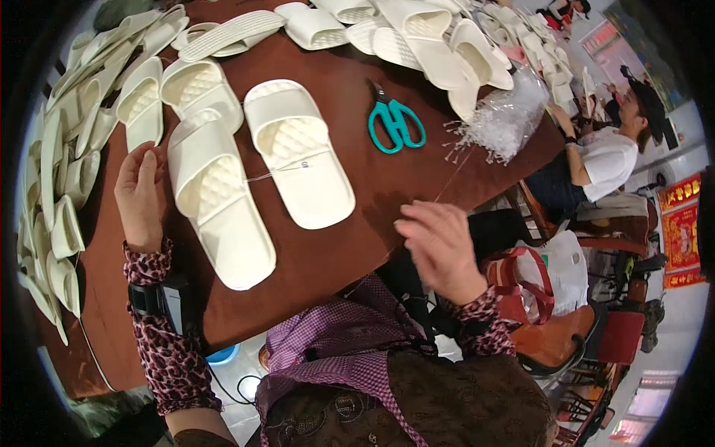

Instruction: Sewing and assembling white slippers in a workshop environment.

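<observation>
In front of me a pair of cream slippers lies on the brown table: the left slipper [223, 216] and the right slipper [313, 175], joined by a thin clear tie. My left hand [141, 186] is beside the pair, its fingers curled at the near end of another cream slipper [141, 100] and apparently pinching it. Past the table's near edge my right hand [439, 249] hovers with bent, parted fingers, slightly blurred and holding nothing. Teal-handled scissors [395, 123] lie right of the pair, and one more slipper [199, 89] rests behind it.
Slippers are heaped along the left side [67, 149] and the far edge [417, 37] of the brown table [313, 261]. A bag of clear plastic ties [503, 119] spills at the right. Beyond sits another person [603, 156]. A red-and-white bag [521, 279] stands near my right arm.
</observation>
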`<state>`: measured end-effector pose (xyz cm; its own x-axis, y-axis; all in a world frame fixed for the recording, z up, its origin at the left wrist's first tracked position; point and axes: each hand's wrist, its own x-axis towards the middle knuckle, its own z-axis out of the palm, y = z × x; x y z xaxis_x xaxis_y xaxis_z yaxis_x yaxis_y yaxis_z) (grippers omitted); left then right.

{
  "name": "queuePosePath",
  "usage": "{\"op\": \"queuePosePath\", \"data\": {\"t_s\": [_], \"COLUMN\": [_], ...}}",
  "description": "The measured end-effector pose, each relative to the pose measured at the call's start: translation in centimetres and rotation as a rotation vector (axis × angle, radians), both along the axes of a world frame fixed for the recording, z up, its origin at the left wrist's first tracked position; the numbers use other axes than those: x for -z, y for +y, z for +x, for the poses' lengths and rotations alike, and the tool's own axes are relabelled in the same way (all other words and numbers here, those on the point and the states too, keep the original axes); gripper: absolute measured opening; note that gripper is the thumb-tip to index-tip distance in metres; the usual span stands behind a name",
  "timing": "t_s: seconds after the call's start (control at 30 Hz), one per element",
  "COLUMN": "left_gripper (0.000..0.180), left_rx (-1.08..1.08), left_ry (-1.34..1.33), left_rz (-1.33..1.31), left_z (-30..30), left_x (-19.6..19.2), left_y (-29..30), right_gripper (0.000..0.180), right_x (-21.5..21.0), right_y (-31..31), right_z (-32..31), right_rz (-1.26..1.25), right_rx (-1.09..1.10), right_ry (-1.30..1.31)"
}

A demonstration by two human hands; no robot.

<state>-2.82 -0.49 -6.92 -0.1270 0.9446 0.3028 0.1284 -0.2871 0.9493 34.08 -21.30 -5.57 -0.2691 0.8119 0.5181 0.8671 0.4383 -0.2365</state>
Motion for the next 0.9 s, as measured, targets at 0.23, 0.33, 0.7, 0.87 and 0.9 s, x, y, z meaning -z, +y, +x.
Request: {"op": "queuePosePath", "data": {"t_s": [0.23,0.33,0.7,0.87,0.9], "left_gripper": [0.027,0.026,0.024,0.030,0.028], "left_rx": [0.033,0.013,0.039,0.061,0.027], "left_ry": [-0.012,0.061,-0.019,-0.019,0.010], "left_rz": [-0.042,-0.033,-0.060,-0.063,-0.054], "left_z": [-1.5,-0.7,-1.5,-2.2,-1.4], "left_x": [1.2,0.2,0.6,1.3,0.9], "left_y": [0.3,-0.3,-0.1,0.9,0.6], "right_gripper": [0.049,0.044,0.030,0.027,0.025], "right_x": [3.7,4.5,4.1,4.0,4.0], "right_y": [-1.4,-1.3,-2.0,-2.6,-2.8], "right_z": [-0.6,0.1,-0.1,0.3,0.5], "right_rz": [-0.003,0.057,0.111,0.089,0.073], "right_rx": [0.070,0.004,-0.038,-0.046,-0.053], "right_ry": [-0.030,0.130,0.212,0.213,0.243]}}
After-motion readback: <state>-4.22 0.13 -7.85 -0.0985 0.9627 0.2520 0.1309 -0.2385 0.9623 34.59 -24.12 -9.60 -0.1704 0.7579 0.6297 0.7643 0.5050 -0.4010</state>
